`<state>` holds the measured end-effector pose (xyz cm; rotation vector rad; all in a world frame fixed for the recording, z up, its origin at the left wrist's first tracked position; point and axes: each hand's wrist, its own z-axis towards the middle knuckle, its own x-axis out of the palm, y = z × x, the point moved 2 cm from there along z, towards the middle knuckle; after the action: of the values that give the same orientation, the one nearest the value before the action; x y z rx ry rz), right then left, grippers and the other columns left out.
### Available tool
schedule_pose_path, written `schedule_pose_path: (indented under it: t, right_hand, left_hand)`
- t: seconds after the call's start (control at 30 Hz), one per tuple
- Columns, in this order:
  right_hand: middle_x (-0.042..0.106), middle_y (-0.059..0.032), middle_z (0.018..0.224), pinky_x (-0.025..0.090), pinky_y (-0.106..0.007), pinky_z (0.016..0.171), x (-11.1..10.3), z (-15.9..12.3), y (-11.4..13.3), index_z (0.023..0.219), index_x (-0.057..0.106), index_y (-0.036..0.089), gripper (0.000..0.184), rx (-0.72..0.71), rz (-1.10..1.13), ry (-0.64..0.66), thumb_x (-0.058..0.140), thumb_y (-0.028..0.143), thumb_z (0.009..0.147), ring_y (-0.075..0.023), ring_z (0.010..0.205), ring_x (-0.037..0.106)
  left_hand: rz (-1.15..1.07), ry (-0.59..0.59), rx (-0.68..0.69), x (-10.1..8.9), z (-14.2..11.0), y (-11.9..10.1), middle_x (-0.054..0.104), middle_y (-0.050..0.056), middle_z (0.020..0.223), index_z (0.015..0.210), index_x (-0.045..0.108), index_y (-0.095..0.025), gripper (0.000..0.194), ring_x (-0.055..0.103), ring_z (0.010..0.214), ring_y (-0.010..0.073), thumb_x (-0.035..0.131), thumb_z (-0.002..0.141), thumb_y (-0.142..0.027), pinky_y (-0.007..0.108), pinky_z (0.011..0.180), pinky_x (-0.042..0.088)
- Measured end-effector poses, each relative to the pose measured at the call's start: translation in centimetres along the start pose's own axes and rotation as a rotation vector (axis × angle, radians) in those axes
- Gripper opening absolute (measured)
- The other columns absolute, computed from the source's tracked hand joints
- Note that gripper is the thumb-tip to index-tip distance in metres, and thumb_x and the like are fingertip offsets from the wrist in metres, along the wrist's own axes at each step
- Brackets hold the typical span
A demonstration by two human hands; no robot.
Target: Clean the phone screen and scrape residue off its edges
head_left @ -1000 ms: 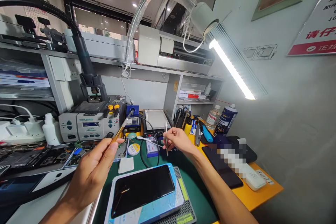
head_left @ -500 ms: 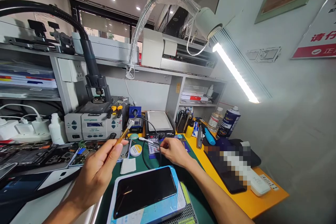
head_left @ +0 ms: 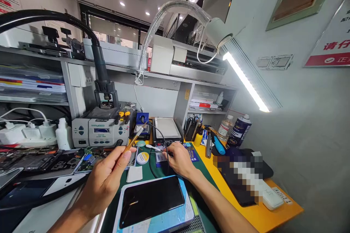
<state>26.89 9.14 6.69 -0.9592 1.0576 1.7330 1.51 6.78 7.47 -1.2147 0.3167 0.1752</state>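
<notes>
My left hand (head_left: pixel 105 182) is closed on a thin brush with a yellow handle (head_left: pixel 133 139), its tip raised toward the soldering station. My right hand (head_left: pixel 179 158) is lowered onto the green mat (head_left: pixel 203 185), its fingers bent near a black cable (head_left: pixel 154 162) and a white-tipped tool (head_left: pixel 152 147); what it grips is hidden. In front of both hands a dark phone (head_left: pixel 151 200) lies screen up on a blue-edged pad (head_left: pixel 188 209).
A grey rework station (head_left: pixel 100 131) with a black hose stands at the back left. A heating plate (head_left: pixel 166 129), a round tin (head_left: pixel 142 157), bottles (head_left: pixel 239 131) and tools line the back. Opened phones (head_left: pixel 41 162) lie left; an orange mat (head_left: pixel 262 207) right.
My right hand came down from mid-air, where it held tweezers upright, to the mat by the cable. The left hand kept the brush nearly still. The view tilted slightly.
</notes>
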Motion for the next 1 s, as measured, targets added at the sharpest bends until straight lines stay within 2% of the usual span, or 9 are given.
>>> schedule_pose_path:
  t: [0.13, 0.33, 0.53, 0.7, 0.83, 0.93, 1.0]
  right_hand:
    - [0.071, -0.0047, 0.103, 0.053, -0.042, 0.091, 0.6, 0.3, 0.1, 0.105, 0.070, 0.017, 0.018, -0.002, 0.003, -0.017, 0.059, 0.030, 0.101, -0.0215, 0.105, 0.065]
    - [0.071, -0.0047, 0.102, 0.055, -0.042, 0.090, 1.0, 0.3, -0.2, 0.098, 0.070, 0.016, 0.016, 0.006, -0.032, 0.051, 0.064, 0.030, 0.098, -0.0213, 0.102, 0.067]
    - [0.071, -0.0051, 0.103, 0.056, -0.043, 0.090, 0.9, 0.3, -0.2, 0.099, 0.069, 0.016, 0.017, 0.019, -0.051, 0.087, 0.064, 0.031, 0.098, -0.0212, 0.101, 0.068]
    - [0.071, -0.0043, 0.099, 0.056, -0.041, 0.087, 0.9, 0.2, -0.3, 0.095, 0.069, 0.015, 0.019, 0.017, -0.007, 0.068, 0.065, 0.034, 0.097, -0.0201, 0.096, 0.068]
    - [0.071, -0.0026, 0.091, 0.057, -0.038, 0.082, 0.5, 0.3, -0.8, 0.091, 0.068, 0.015, 0.022, 0.023, 0.065, -0.040, 0.066, 0.036, 0.096, -0.0183, 0.088, 0.068]
    - [0.066, 0.0012, 0.077, 0.055, -0.031, 0.069, -0.4, 0.4, -1.1, 0.084, 0.066, 0.015, 0.027, 0.063, 0.129, -0.233, 0.060, 0.036, 0.100, -0.0139, 0.070, 0.065]
    - [0.057, 0.0041, 0.063, 0.048, -0.025, 0.057, -1.3, 0.3, -1.1, 0.075, 0.061, 0.016, 0.038, 0.091, 0.165, -0.394, 0.049, 0.036, 0.105, -0.0114, 0.057, 0.056]
  left_hand:
    - [0.000, 0.011, 0.007, 0.0, 0.0, -0.2, 0.033, -0.006, 0.060, 0.119, 0.058, -0.025, 0.058, 0.036, 0.056, 0.0158, 0.041, 0.092, -0.074, 0.027, 0.053, 0.032]
    - [-0.016, -0.005, 0.044, -0.1, -0.1, -0.5, 0.035, -0.006, 0.060, 0.115, 0.060, -0.025, 0.055, 0.038, 0.056, 0.0153, 0.043, 0.093, -0.072, 0.025, 0.051, 0.033]
    - [-0.007, 0.005, 0.047, -0.2, 0.1, -0.1, 0.056, -0.002, 0.072, 0.116, 0.059, -0.024, 0.054, 0.051, 0.068, 0.0167, 0.043, 0.094, -0.070, 0.025, 0.051, 0.033]
    - [-0.009, 0.041, 0.051, 0.1, -0.2, -1.1, 0.052, -0.004, 0.066, 0.108, 0.060, -0.024, 0.050, 0.044, 0.059, 0.0146, 0.045, 0.093, -0.069, 0.025, 0.051, 0.031]
    - [0.002, 0.028, 0.077, 0.6, -0.8, -2.7, 0.039, -0.006, 0.060, 0.096, 0.061, -0.024, 0.044, 0.033, 0.054, 0.0136, 0.046, 0.093, -0.065, 0.026, 0.052, 0.027]
    - [0.038, 0.016, 0.106, 0.7, -1.0, -3.0, 0.039, -0.006, 0.060, 0.096, 0.062, -0.024, 0.042, 0.034, 0.055, 0.0145, 0.046, 0.093, -0.062, 0.026, 0.054, 0.029]
    - [0.048, 0.027, 0.126, 0.7, -1.0, -2.9, 0.044, -0.005, 0.063, 0.095, 0.062, -0.024, 0.040, 0.038, 0.057, 0.0152, 0.046, 0.094, -0.061, 0.026, 0.056, 0.031]
